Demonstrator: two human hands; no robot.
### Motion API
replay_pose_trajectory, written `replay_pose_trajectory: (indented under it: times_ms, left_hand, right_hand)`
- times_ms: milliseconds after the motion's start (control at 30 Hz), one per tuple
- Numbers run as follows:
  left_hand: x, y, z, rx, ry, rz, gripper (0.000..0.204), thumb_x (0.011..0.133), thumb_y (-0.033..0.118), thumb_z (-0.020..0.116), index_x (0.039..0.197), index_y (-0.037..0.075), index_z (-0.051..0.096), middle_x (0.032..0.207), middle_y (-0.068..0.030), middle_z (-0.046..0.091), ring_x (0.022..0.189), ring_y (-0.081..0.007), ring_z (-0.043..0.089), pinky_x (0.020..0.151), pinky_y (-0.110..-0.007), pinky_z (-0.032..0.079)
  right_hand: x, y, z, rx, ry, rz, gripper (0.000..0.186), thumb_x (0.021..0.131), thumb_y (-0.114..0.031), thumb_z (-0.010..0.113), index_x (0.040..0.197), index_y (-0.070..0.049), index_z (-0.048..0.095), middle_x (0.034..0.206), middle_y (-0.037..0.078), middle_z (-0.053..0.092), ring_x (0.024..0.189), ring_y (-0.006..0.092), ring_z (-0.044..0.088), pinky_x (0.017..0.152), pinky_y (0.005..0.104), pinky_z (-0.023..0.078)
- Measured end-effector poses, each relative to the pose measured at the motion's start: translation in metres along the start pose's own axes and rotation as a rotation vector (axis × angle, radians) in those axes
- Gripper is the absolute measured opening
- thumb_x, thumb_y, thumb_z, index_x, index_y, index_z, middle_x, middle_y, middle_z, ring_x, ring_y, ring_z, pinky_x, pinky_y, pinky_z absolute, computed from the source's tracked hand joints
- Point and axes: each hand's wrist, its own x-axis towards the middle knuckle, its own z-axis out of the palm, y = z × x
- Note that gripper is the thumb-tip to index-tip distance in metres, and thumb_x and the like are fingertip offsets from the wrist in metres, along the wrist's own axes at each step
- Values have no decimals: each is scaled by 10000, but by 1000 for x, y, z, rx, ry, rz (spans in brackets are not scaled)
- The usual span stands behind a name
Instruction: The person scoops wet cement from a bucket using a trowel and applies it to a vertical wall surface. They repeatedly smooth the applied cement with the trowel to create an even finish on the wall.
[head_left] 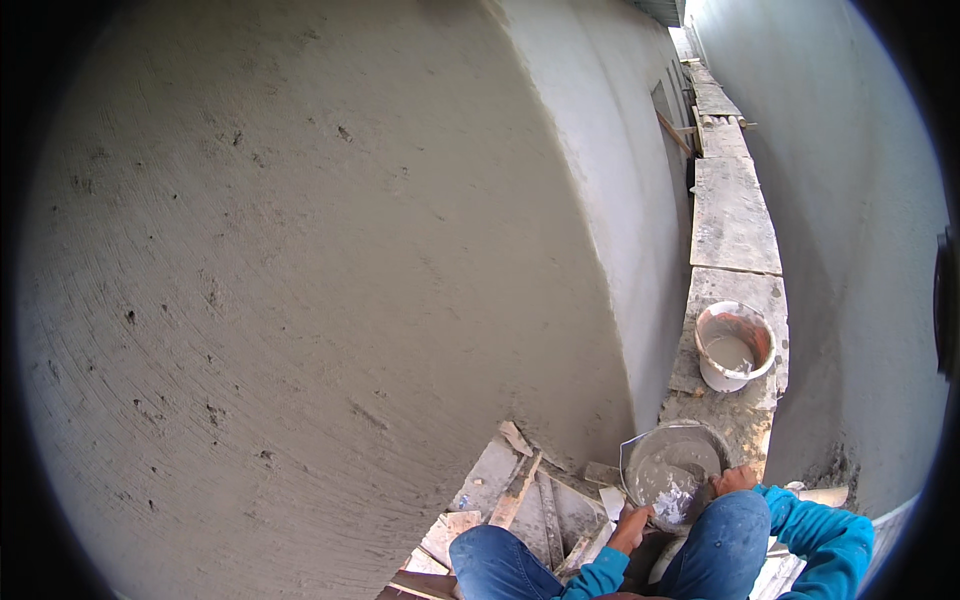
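A round bucket (645, 465) of wet grey mortar stands between my knees, its wire handle leaning out to the left. On the mortar (680, 465) lies a whitish patch (673, 502) near the close side. My right hand (735, 480) is closed on the bucket's right rim. Closed fingers of my left hand (630, 528) are at the near left rim; what they hold is not clear. Just beyond that hand is a flat pale piece (612, 503), and I cannot tell whether it is held.
A white bucket (735, 345) with pale slurry stands ahead on the narrow plank walkway (735, 215). Rough grey plaster covers the wall (350, 250) on the left. Another wall (850, 200) runs along the right. Loose boards (515, 490) lie beside my left knee.
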Motion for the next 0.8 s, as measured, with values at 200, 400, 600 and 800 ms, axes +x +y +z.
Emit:
replay_pose_trajectory:
  times_ms: [200, 400, 600, 800]
  left_hand:
    - [-7, -1, -10, 39, 14, 12, 485, 744, 23, 640, 1206, 37, 492, 1065, -144, 612, 970, -297, 636, 785, -505, 574]
    - [-8, -6, -13, -1, 24, -6, 496, 746, 36, 644, 1216, 60, 486, 1113, -141, 587, 1003, -298, 617, 805, -506, 569]
    - [-1, -4, 7, 14, -50, -13, 543, 737, 43, 645, 1246, 67, 458, 1132, -149, 572, 1010, -310, 608, 780, -494, 582]
    - [3, -21, -4, -61, 21, -51, 544, 705, 5, 648, 1214, 11, 456, 1070, -174, 577, 896, -323, 642, 730, -459, 604]
  right_hand:
    - [-12, 17, -11, 133, -176, 11, 246, 878, -326, 571, 1037, -183, 693, 847, 101, 706, 865, 288, 698, 794, 446, 500]
    - [-22, 9, -89, 55, 240, 79, 238, 870, -345, 597, 1019, -192, 704, 773, 57, 671, 827, 246, 656, 777, 398, 443]
    - [4, -2, 22, -27, -104, -2, 230, 888, -338, 557, 965, -191, 716, 787, 83, 685, 813, 278, 688, 713, 421, 461]
    - [-30, 30, -41, 123, -219, -39, 247, 859, -294, 569, 1043, -180, 686, 837, 85, 700, 854, 298, 695, 756, 441, 496]
